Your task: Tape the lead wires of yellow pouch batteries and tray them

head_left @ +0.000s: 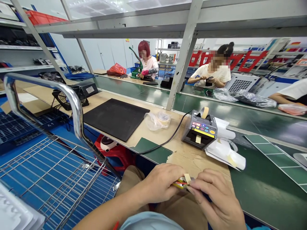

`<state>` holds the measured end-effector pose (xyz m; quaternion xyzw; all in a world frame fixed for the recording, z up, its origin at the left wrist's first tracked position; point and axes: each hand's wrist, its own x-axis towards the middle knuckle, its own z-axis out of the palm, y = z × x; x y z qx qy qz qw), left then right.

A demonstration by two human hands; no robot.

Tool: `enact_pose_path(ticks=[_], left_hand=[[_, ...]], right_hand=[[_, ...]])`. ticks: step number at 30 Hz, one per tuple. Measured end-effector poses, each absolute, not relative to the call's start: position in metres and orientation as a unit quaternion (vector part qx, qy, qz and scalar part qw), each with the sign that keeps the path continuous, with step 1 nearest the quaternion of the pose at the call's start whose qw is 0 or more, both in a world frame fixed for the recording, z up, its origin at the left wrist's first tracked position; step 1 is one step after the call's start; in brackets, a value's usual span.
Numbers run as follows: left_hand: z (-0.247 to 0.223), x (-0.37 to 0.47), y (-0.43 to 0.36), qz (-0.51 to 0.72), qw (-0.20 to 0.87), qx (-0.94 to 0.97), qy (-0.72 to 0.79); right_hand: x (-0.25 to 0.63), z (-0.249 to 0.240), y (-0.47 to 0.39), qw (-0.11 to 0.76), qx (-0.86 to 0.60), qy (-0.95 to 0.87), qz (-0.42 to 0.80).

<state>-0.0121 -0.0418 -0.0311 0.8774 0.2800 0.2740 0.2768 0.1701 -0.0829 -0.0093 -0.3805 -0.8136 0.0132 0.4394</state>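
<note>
Fingers, head view: left hand closed round a small yellow-edged piece; right hand drawn to a narrow pinch on a tape strip at that piece's right end.
Yellow-edged piece: lower centre of the frame, between the two hands, with a thin red wire showing at its middle — mostly covered by fingers, so its full outline is hard to judge.
Likely handling: light, to judge by the easy grip; its shiny wrap may be slippery, and the wire looks fragile if tugged.
Where to hold: by the outer edges, thumb against finger, with pressure kept off the wire.
Tape strip: pale cream, short, flat and flexible; probably sticky on one face, so best taken by a very small end.
Tape dispenser: right of centre, boxy grey housing with coloured buttons, a cream tape roll on top and a tab sticking out in front.
White paper: right of the dispenser, smooth, curling loosely.
Black sheet: left of centre, matt, flat, square-cornered.
Plastic bag: middle of the frame — thin, clear, crumpled.
Cardboard: just beyond the hands, brown, torn along its left edge.
</note>
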Motion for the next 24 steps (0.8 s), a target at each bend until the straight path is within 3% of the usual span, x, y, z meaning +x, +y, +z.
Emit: enact_pose_path(ticks=[6,24], left_hand=[[-0.028,-0.0116,-0.038,0.296,0.213,0.902,0.231],[-0.0234,-0.0084,-0.0357,0.335,0.176,0.907,0.183]], right_hand=[[0.1802,-0.0001,-0.0806,0.364,-0.361,-0.841,0.169],[0.1732,-0.0042,-0.0862,0.422,-0.352,-0.835,0.04]])
